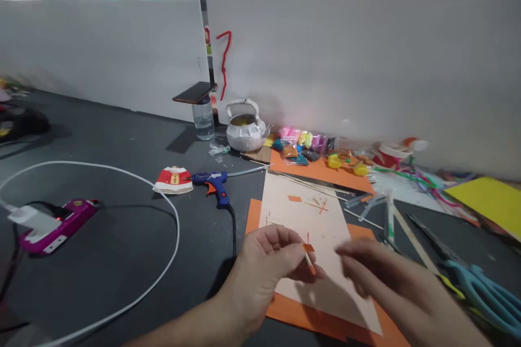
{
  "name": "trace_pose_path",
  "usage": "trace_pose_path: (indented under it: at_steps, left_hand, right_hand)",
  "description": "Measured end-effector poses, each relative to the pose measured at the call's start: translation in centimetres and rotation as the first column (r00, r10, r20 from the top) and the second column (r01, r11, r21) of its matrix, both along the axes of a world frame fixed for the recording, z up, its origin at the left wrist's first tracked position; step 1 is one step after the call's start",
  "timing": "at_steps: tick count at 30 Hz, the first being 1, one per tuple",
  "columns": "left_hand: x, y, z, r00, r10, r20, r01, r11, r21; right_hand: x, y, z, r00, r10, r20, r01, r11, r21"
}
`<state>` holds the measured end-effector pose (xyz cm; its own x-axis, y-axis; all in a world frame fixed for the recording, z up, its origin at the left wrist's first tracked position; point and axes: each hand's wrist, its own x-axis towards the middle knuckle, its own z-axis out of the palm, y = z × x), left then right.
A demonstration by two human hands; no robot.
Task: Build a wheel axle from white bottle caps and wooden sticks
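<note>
Pinched between the thumb and fingers of my left hand (272,260) is a small stick with orange paper (309,263), pale in the middle and orange at its lower end. My right hand (386,276) hovers just to the right, somewhat blurred, its fingers stretched out and nothing visible in them. Under both hands lies a pale pink sheet (301,190) on top of orange paper (285,312). Farther up the sheet are a small orange rectangle (294,198) and thin crossed orange strips (322,206). My left hand and its shadow cover part of the sheet.
Left of the sheet lies a blue glue gun (217,184), its nozzle by a red-and-white paper piece (174,180). A white kettle (246,133) and a water jar (202,120) stand behind. Scissors (480,287) lie right; a magenta power strip (61,230) with a looping white cable lies left.
</note>
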<state>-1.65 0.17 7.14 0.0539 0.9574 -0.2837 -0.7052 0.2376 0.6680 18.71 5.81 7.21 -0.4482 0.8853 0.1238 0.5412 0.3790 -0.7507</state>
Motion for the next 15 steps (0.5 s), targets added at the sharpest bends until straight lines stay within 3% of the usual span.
trace_pose_path:
  at_steps: [2,4,8,11,15]
  left_hand:
    - [-0.5,-0.1,0.7,0.999,0.054,0.002,-0.054,0.997,0.055]
    - [-1.0,-0.2,1.3,0.993,0.118,-0.008,-0.117,0.988,0.105]
    - [-2.0,-0.1,1.4,0.98,0.198,-0.028,-0.192,0.971,0.145]
    - [-2.3,0.2,0.9,0.972,0.228,-0.052,-0.219,0.966,0.14]
    - [-2.2,0.3,0.6,0.966,0.248,-0.075,-0.239,0.964,0.119]
  right_hand:
    - [-4.8,2.4,1.0,0.99,0.139,0.037,-0.136,0.989,-0.061]
    - [-10.3,4.4,1.0,0.983,0.168,0.076,-0.161,0.983,-0.092]
    - [-19.4,6.7,-1.0,0.956,0.209,0.207,-0.183,0.973,-0.137]
    - [-22.8,6.9,-2.6,0.928,0.201,0.313,-0.161,0.976,-0.149]
    - [-23.5,6.5,-3.1,0.927,0.174,0.331,-0.135,0.981,-0.137]
